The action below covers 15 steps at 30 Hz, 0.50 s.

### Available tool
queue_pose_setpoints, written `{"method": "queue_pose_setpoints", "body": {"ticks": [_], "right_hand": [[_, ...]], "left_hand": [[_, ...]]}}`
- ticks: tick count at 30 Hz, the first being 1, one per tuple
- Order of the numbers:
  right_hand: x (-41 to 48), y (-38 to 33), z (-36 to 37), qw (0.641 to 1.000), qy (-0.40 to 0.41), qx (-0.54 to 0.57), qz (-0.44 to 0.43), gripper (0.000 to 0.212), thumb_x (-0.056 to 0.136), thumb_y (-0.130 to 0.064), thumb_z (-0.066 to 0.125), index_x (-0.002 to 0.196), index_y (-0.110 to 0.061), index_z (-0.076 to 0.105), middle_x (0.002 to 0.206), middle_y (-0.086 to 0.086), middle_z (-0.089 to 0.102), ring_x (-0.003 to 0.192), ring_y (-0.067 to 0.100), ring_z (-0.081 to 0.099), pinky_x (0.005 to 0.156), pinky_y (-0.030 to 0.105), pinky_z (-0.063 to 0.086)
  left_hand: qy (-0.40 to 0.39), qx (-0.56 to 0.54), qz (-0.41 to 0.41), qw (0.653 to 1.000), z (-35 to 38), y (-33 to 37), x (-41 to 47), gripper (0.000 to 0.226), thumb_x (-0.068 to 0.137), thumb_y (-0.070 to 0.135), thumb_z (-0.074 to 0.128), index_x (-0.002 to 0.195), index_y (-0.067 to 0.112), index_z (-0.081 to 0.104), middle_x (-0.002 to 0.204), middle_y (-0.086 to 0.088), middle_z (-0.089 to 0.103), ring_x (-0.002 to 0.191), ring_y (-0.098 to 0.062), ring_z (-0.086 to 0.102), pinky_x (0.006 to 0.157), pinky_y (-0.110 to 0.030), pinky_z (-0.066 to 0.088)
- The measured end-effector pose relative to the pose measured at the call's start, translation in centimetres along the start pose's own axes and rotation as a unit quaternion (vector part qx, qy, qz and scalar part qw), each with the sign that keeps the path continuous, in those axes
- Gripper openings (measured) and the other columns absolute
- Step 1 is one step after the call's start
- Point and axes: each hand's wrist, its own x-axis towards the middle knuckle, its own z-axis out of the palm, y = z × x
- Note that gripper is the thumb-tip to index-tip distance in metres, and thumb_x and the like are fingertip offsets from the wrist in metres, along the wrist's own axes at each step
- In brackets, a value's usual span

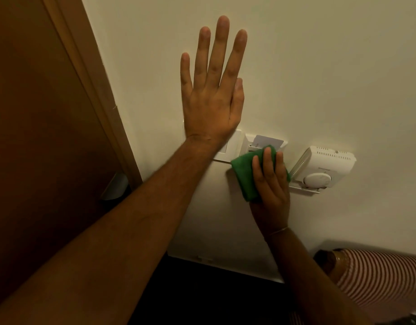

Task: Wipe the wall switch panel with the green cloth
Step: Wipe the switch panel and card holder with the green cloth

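A cream wall switch panel [228, 148] sits on the pale wall, partly hidden by my left wrist. Beside it on the right is a key-card holder [261, 141] with a white card in its slot. My right hand [270, 181] presses a folded green cloth [243, 174] flat against the wall, over the lower part of the card holder and just right of the switch panel. My left hand [211, 90] lies flat on the wall above the panel, fingers spread and pointing up, holding nothing.
A white thermostat [324, 167] with a round dial is mounted right of the cloth. A brown wooden door [38, 137] and its frame fill the left side, with a metal handle [115, 186]. A striped sleeve [378, 277] shows at lower right.
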Motion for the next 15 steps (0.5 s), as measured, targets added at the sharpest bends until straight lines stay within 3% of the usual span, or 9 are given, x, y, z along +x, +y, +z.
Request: {"method": "queue_pose_setpoints", "body": {"ticks": [3, 6, 12, 15], "right_hand": [[-0.5, -0.2, -0.1, 1.0, -0.019, -0.021, 0.003, 0.082, 0.098, -0.002, 0.073, 0.165, -0.017, 0.029, 0.178, 0.0, 0.013, 0.166, 0.029, 0.013, 0.135, 0.047, 0.016], [-2.1, 0.2, -0.8, 0.997, -0.065, -0.037, -0.017, 0.083, 0.093, 0.0, 0.075, 0.16, -0.01, 0.028, 0.179, -0.007, 0.003, 0.167, 0.021, 0.004, 0.137, 0.042, 0.011], [0.8, -0.8, -0.3, 1.0, 0.006, 0.005, 0.022, 0.071, 0.102, -0.001, 0.069, 0.163, -0.013, 0.036, 0.177, 0.001, 0.02, 0.165, 0.031, 0.019, 0.133, 0.05, 0.022], [-0.5, -1.3, -0.3, 0.999, -0.025, 0.0, 0.032, 0.063, 0.102, 0.001, 0.066, 0.159, -0.007, 0.04, 0.175, 0.002, 0.02, 0.166, 0.027, 0.014, 0.134, 0.048, 0.019]], "left_hand": [[0.002, -0.001, -0.004, 1.0, -0.2, 0.0, 0.1, 0.068, 0.111, 0.026, 0.051, 0.173, 0.019, 0.025, 0.18, -0.017, 0.027, 0.168, -0.026, 0.0, 0.139, -0.064, 0.015], [0.001, 0.004, -0.001, 1.0, -0.3, 0.1, 0.1, 0.068, 0.11, 0.026, 0.051, 0.173, 0.02, 0.024, 0.18, -0.017, 0.029, 0.172, -0.029, 0.005, 0.139, -0.059, 0.009], [0.006, 0.014, -0.004, 1.0, 0.0, -0.1, 0.1, 0.067, 0.112, 0.026, 0.05, 0.174, 0.02, 0.026, 0.179, -0.013, 0.021, 0.166, -0.025, -0.006, 0.139, -0.061, 0.011], [0.002, 0.012, -0.005, 1.0, 0.0, -0.1, 0.2, 0.067, 0.112, 0.027, 0.049, 0.174, 0.02, 0.025, 0.18, -0.013, 0.023, 0.167, -0.025, -0.006, 0.139, -0.061, 0.012]]}}
